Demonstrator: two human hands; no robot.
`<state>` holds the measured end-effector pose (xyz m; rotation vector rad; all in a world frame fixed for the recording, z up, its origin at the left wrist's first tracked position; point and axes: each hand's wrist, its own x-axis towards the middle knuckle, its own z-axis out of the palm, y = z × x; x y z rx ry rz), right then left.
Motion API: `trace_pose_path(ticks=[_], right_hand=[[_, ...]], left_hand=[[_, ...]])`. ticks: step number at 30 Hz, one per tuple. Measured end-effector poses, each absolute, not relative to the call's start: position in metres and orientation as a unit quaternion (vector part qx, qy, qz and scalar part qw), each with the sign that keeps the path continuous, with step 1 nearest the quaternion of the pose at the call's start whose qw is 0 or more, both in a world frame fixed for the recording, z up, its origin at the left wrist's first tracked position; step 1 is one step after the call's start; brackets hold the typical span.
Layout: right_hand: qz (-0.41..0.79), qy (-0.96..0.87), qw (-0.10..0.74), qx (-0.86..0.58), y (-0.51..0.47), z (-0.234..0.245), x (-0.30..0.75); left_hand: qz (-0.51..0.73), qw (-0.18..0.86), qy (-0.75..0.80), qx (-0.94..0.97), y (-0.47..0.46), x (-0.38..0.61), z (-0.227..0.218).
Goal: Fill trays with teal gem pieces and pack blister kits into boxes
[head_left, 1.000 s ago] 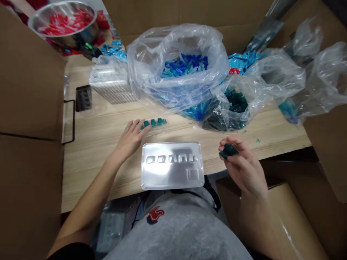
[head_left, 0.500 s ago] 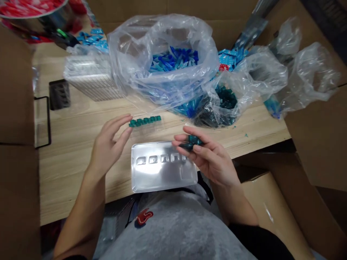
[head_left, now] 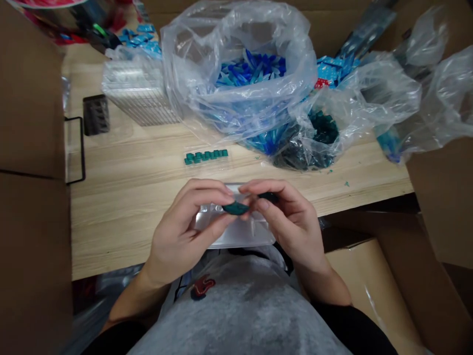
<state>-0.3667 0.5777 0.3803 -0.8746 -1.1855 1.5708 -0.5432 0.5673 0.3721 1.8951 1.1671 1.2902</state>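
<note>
My left hand (head_left: 192,222) pinches a dark green, curved plastic piece (head_left: 235,208) between thumb and fingers. Close beside it, my right hand (head_left: 291,217) is closed on another dark green plastic piece (head_left: 268,197), partly hidden by the fingers. Both hands are held over a clear plastic tray (head_left: 225,239), whose upper part they cover. Beyond the tray, a row of small green pieces (head_left: 207,156) sits in a clear holder on the wooden table.
A large clear bag (head_left: 236,113) of blue pieces stands at the back. Right of it lies a smaller bag (head_left: 303,155) of dark green pieces. Stacked clear trays (head_left: 140,93) and a black tray (head_left: 96,114) are at the left. Cardboard (head_left: 33,148) borders the table.
My left hand has come away from the row of green pieces, moving right and toward me to meet my right hand. It now pinches a green piece. The view has shifted slightly.
</note>
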Motion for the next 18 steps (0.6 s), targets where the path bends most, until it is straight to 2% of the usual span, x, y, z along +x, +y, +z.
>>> trace_pose_path(ticks=[10, 13, 18], right_hand=[[0.521, -0.605, 0.472, -0.375, 0.575, 0.374, -0.366], [0.525, -0.6, 0.478, -0.368, 0.578, 0.366, -0.366], [0.574, -0.565, 0.497, -0.322, 0.578, 0.36, -0.367]], left_hand=[[0.422, 0.2, 0.454, 0.759, 0.56, -0.543, 0.374], [0.391, 0.166, 0.479, 0.768, 0.56, -0.54, 0.372], [0.343, 0.245, 0.546, 0.724, 0.547, -0.554, 0.357]])
